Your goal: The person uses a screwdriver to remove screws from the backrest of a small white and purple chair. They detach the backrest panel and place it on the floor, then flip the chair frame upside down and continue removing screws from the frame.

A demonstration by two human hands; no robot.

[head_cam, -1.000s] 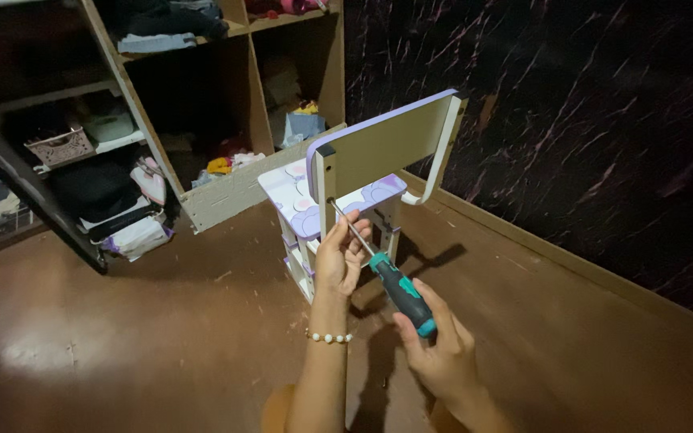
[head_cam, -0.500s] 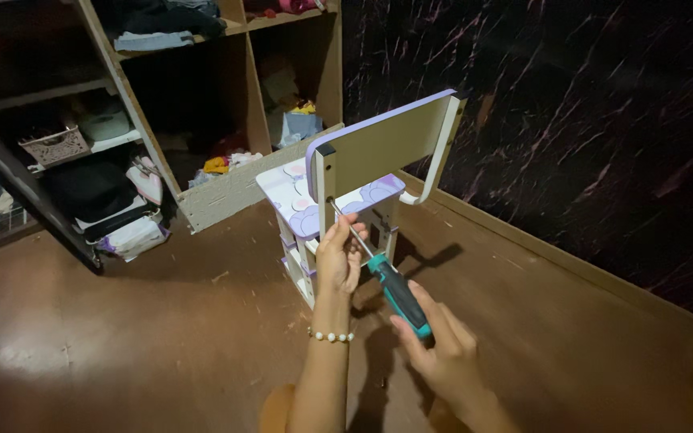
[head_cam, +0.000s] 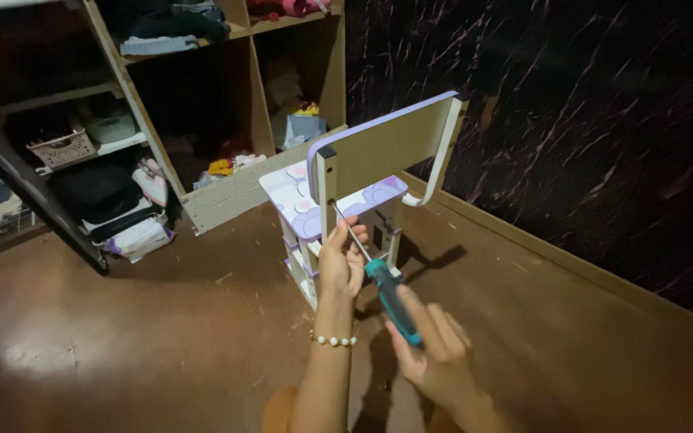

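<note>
From my head view, my right hand (head_cam: 435,353) is gripping the teal-handled screwdriver (head_cam: 391,298), its tip sitting in a hole in the small chair (head_cam: 362,172) standing on the floor. My left hand (head_cam: 340,261) is pinching the shaft, steadying it against slipping.

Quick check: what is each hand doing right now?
Left hand: fingers closed around the metal shaft of the screwdriver, by the small chair.
Right hand: closed on the screwdriver's teal handle.
</note>
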